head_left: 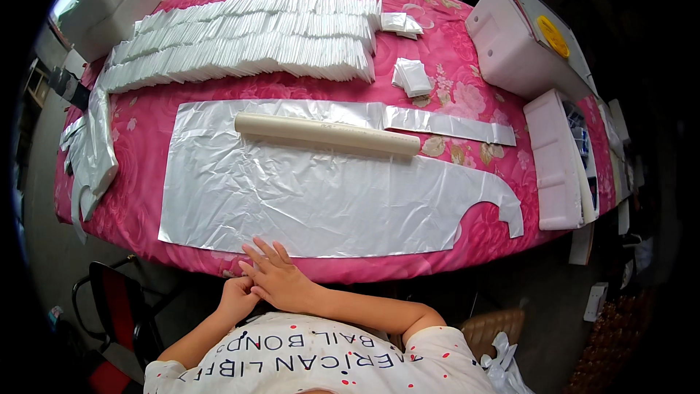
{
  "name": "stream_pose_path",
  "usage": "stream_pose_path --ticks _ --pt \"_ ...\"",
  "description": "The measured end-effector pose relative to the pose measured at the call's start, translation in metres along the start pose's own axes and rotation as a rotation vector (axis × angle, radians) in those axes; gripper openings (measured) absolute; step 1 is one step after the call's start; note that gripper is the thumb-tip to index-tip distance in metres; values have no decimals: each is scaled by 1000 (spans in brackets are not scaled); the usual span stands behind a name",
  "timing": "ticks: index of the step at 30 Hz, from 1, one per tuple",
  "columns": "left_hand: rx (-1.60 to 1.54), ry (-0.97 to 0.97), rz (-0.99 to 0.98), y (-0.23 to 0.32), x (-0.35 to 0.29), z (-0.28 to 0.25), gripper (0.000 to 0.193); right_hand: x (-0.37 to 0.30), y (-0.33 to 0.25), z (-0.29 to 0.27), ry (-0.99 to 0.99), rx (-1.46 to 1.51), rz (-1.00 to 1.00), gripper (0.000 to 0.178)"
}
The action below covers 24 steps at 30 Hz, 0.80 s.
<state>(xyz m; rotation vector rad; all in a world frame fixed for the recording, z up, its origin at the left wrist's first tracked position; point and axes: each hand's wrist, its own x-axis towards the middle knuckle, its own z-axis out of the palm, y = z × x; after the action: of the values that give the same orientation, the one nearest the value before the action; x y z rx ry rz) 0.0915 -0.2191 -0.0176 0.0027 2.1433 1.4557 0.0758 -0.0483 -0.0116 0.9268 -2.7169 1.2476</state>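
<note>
A thin white plastic apron point(306, 204) lies spread on the table, its curved cut-out and strap end toward the right. Across its far part rests a cream-coloured tube point(328, 136), slightly slanted. My right hand point(281, 277) is just at the apron's near edge, fingers spread, fingertips over the film. Beside it my left hand point(238, 298) is curled, its fingertips meeting the right hand; whatever they may pinch is hidden. Beyond the apron stand long rows of folded white plastic packets point(240, 36). Two small piles of packets point(413, 77) lie to their right.
A pink flowered cloth point(350, 268) covers the table. More white plastic film point(95, 160) hangs over the left edge. White foam boxes stand at the far left point(117, 18), far right point(503, 40) and right point(558, 160). A yellow ring-shaped object point(553, 36) and a red-black chair point(117, 299) also show.
</note>
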Motion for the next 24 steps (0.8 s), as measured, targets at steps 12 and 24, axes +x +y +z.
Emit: stream_pose_path --ticks 12,24 --pt "375 28 354 74 24 4 28 22 158 -209 620 173 317 11" --pt "362 -62 313 78 39 9 29 56 321 -290 882 -595 806 35"
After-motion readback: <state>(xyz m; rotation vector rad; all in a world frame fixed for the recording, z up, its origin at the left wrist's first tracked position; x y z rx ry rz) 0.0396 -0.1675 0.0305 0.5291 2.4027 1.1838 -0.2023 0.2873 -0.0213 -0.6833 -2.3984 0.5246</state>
